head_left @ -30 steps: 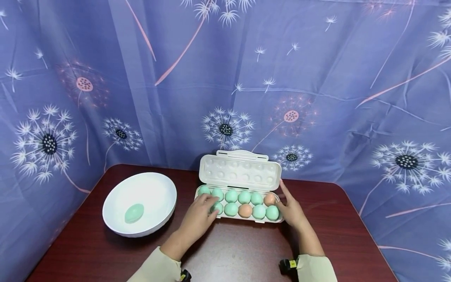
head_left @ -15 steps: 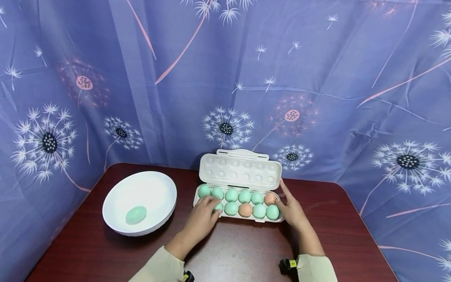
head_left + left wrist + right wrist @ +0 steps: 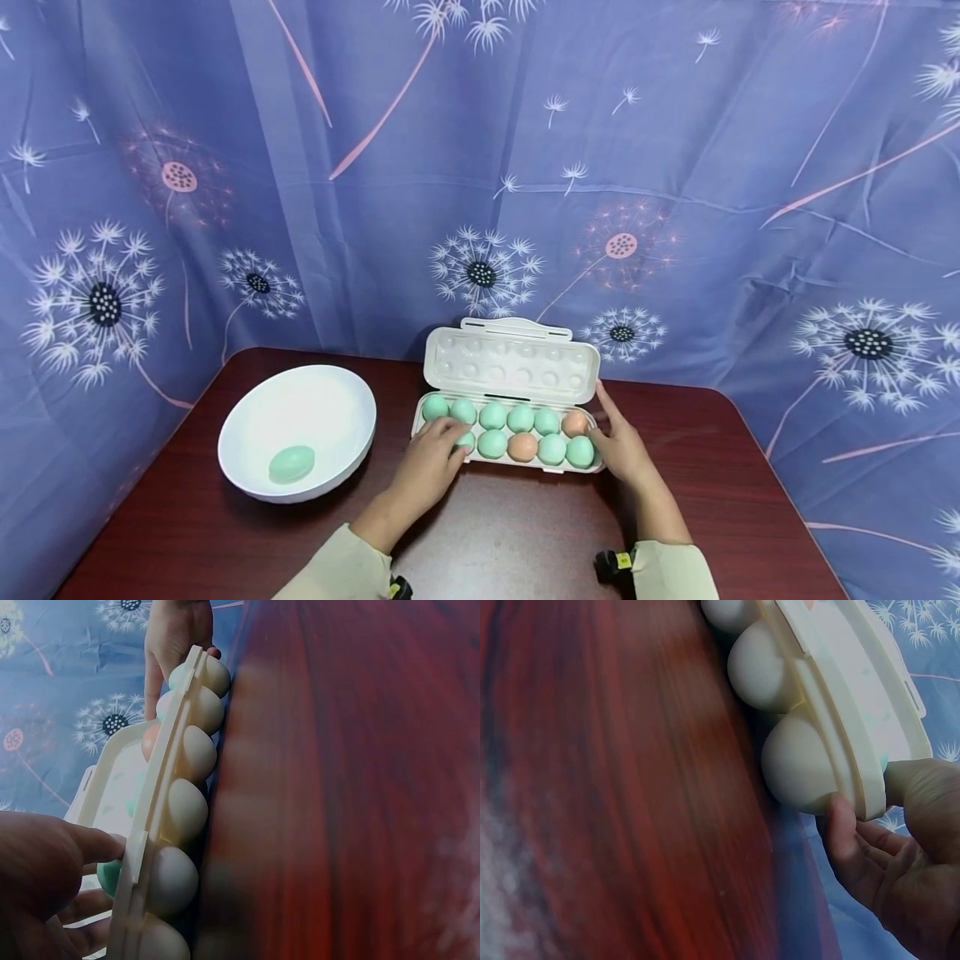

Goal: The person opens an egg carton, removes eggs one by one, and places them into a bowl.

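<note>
A white plastic egg carton [image 3: 512, 364] stands with its lid raised and two rows of eggs inside, mostly pale green, with a brown one [image 3: 522, 447] in the front row and another [image 3: 575, 423] at the back right. My left hand [image 3: 423, 467] is over the front left, thumb and fingers about a green egg [image 3: 467, 442] in its cup; the hand hides the corner cup. At the carton's right end my right hand [image 3: 628, 450] grips the rim. The right wrist view shows fingertips [image 3: 840, 817] under the rim.
Left of the carton a white bowl [image 3: 330, 400] holds one green egg [image 3: 292, 464]. Both stand on a dark red-brown table [image 3: 517, 542]. A blue dandelion-print curtain [image 3: 390, 250] hangs right behind the table's back edge.
My left hand has shifted slightly right and down, uncovering more of the back left egg. The egg in the bowl has rolled a little to the right. My right hand stays put.
</note>
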Motion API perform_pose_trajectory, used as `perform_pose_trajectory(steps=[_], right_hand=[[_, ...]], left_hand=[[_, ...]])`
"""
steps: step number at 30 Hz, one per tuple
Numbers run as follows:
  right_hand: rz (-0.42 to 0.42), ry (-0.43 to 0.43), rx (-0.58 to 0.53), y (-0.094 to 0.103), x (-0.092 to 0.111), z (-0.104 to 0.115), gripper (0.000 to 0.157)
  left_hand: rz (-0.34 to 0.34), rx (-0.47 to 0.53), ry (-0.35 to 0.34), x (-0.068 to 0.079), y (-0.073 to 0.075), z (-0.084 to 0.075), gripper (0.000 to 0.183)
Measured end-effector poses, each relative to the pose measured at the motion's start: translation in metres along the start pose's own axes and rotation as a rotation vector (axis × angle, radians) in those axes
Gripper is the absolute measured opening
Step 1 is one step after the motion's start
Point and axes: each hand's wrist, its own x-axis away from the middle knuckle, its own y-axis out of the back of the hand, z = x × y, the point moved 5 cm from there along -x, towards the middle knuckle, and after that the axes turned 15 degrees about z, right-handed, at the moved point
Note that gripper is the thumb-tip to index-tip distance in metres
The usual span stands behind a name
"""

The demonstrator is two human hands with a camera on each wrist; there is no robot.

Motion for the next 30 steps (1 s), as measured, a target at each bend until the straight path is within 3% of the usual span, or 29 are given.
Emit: perform_pose_trajectory(steps=[13,20,30], right_hand=[[0.005,0.014,-0.046,-0.001,0.0,0.003,0.079],[0.003,0.027,-0.034,-0.002,-0.002,0.002,0.078],[0.002,0.022,-0.034,-0.002,-0.002,0.0,0.079]], left_hand=[[-0.02,0.016,0.011,0.0,0.014,-0.001,0.034],[-0.048,-0.01,0.027,0.001,0.033,-0.001,0.036],[-0.122,0.066,0.038,0.005,0.066,-0.001,0.036]])
